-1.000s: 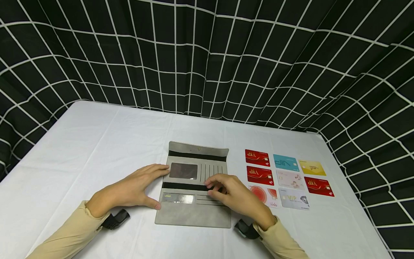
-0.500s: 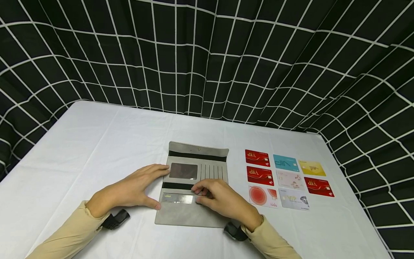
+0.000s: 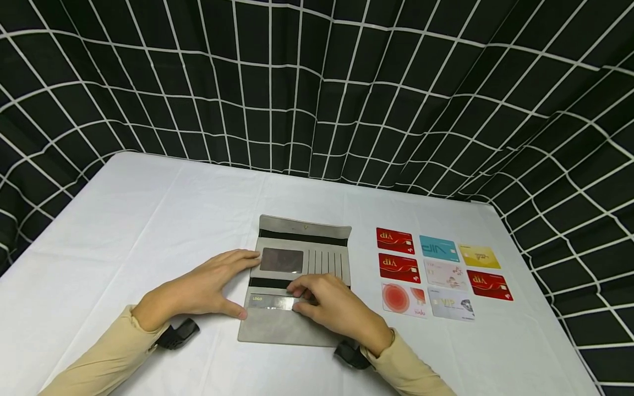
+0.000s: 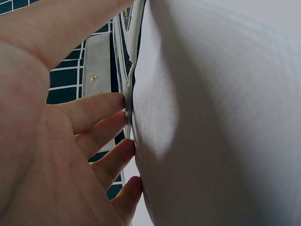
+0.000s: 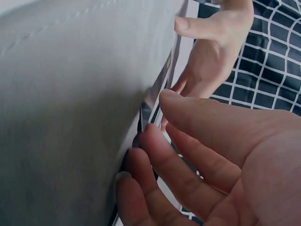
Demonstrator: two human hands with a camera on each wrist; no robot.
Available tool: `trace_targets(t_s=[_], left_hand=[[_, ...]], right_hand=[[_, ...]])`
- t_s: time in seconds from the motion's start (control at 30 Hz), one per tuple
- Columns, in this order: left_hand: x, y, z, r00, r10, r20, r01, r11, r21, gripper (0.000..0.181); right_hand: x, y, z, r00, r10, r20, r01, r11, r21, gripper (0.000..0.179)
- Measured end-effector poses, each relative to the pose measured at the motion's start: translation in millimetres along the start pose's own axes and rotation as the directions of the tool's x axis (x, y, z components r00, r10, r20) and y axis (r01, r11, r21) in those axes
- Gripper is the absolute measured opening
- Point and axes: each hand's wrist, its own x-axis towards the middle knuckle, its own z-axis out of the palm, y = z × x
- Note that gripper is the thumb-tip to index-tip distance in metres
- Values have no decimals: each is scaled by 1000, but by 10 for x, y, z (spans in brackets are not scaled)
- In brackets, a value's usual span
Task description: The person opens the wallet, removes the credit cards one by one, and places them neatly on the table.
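A grey wallet [image 3: 287, 328] lies unfolded on the white table, with a clear window [image 3: 282, 260] and several card slots. In its lower slot sits a silvery card [image 3: 267, 301] marked LOGO. My right hand [image 3: 329, 308] is over the wallet, thumb and index finger pinching the edge of this card at its right end. In the right wrist view the other fingers of the right hand [image 5: 197, 174] curl near the wallet's fold. My left hand [image 3: 203, 283] rests at the left edge, fingers spread; in the left wrist view its fingertips [image 4: 117, 101] touch the wallet's side.
Right of the wallet, several cards lie in rows: red VIP cards [image 3: 395, 241], a teal one [image 3: 440, 248], a yellow one [image 3: 479, 256], a pink one [image 3: 444, 274], a white one with red circles [image 3: 396, 298] and a silver one [image 3: 452, 304]. A black gridded curtain [image 3: 277, 82] hangs behind.
My right hand has moved left across the wallet, from the slots at its right side to the right end of the LOGO card. The left hand has stayed in place.
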Motion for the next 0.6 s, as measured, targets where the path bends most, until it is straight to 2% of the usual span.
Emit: trace_targets(t_s=[0.37,0.6], left_hand=[[2,8,-11,1000,-2,3,2,1000,-1,98],[-3,15,-16,1000,-5,3,5,1000,-8,99]], right_hand=[[35,-39,51,999,8,-42,-11,997,-82,21],[59,-35,48,1000,4,5,-4,999,-43,17]])
